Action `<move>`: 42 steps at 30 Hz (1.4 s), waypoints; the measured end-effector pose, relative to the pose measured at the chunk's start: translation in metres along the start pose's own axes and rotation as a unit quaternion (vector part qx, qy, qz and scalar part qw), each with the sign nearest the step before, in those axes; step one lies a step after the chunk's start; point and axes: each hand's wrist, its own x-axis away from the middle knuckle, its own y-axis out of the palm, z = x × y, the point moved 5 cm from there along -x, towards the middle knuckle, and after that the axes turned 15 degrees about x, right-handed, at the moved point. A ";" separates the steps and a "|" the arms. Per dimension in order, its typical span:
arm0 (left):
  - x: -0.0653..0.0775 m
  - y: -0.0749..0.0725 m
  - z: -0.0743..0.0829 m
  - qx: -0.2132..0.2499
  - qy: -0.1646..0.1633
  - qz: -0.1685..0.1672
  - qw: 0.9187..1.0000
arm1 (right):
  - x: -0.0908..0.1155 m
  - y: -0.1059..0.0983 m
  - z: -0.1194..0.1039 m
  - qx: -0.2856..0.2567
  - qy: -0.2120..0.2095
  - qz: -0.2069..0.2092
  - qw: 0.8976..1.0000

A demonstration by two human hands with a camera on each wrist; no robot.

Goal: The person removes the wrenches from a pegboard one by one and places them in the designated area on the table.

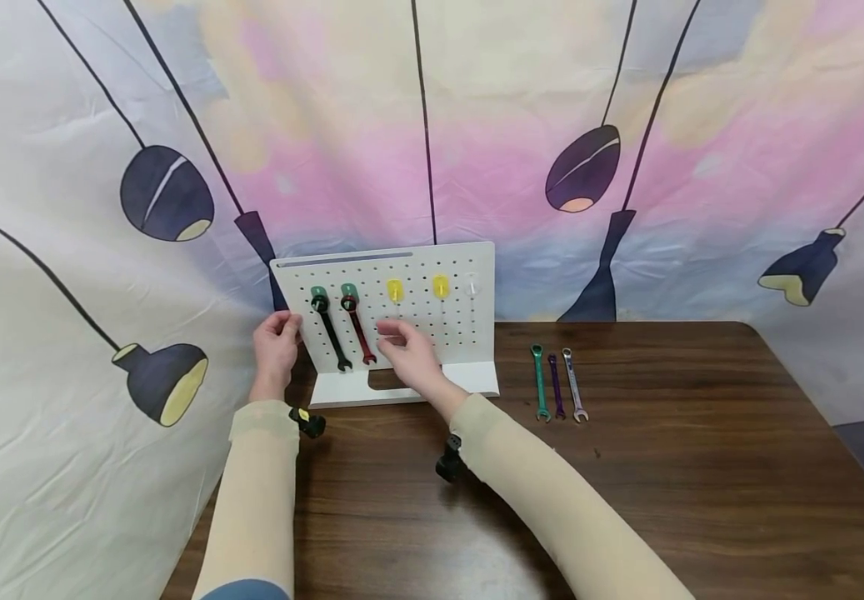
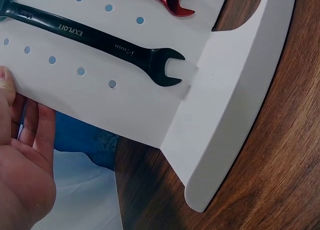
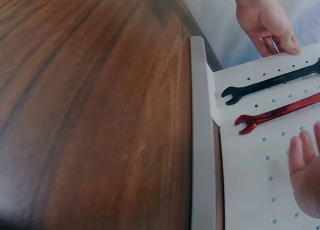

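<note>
A white pegboard (image 1: 372, 271) stands on the table. My left hand (image 1: 277, 346) pinches its left edge, thumb in front and fingers behind, as the left wrist view shows the hand (image 2: 25, 160). Hung side by side on the board are a black wrench (image 1: 332, 335) and a red wrench (image 1: 359, 331), open ends down. Just right of the red wrench, my right hand (image 1: 412, 358) is in front of the board with fingers loosely bent and nothing in them. In the right wrist view, part of that hand (image 3: 307, 177) shows over the holes.
Two yellow hooks (image 1: 395, 290) and a clear hook (image 1: 472, 284) are on the board's right half. A green wrench (image 1: 540, 383), a purple wrench (image 1: 556, 387) and a silver wrench (image 1: 574, 383) lie right of it. A printed curtain (image 1: 506, 108) hangs behind.
</note>
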 end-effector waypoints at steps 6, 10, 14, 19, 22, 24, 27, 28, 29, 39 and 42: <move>0.001 0.001 0.002 0.004 -0.001 0.001 1.000 | -0.008 0.008 -0.008 -0.019 0.007 -0.024 1.000; 0.001 0.000 0.003 0.004 0.000 0.004 1.000 | -0.010 0.011 -0.012 -0.025 0.016 -0.029 0.999; 0.002 0.000 0.003 -0.001 0.001 0.003 1.000 | -0.011 0.012 -0.014 -0.025 0.020 -0.035 0.999; 0.001 0.000 0.002 -0.007 -0.005 0.004 1.000 | -0.010 0.015 -0.014 -0.020 0.026 -0.056 0.998; 0.001 0.001 0.001 -0.010 -0.009 0.004 1.000 | -0.011 0.017 -0.014 -0.018 0.026 -0.070 0.997; 0.000 0.000 0.001 -0.012 -0.010 0.004 1.000 | -0.011 0.020 -0.015 -0.015 0.024 -0.081 0.996; 0.001 -0.001 0.001 -0.008 -0.007 0.005 1.000 | -0.012 0.024 -0.018 -0.012 0.019 -0.100 0.995; 0.001 -0.001 0.002 -0.006 -0.005 0.007 1.000 | -0.012 0.025 -0.019 -0.012 0.019 -0.104 0.994; 0.001 -0.001 0.002 -0.003 -0.003 0.009 1.000 | -0.012 0.026 -0.021 -0.012 0.019 -0.108 0.994; 0.002 -0.001 0.002 -0.002 0.000 0.006 1.000 | -0.013 0.029 -0.025 -0.022 0.040 -0.107 0.993; 0.002 0.000 0.002 -0.003 -0.004 0.004 1.000 | -0.014 0.030 -0.026 -0.022 0.043 -0.103 0.993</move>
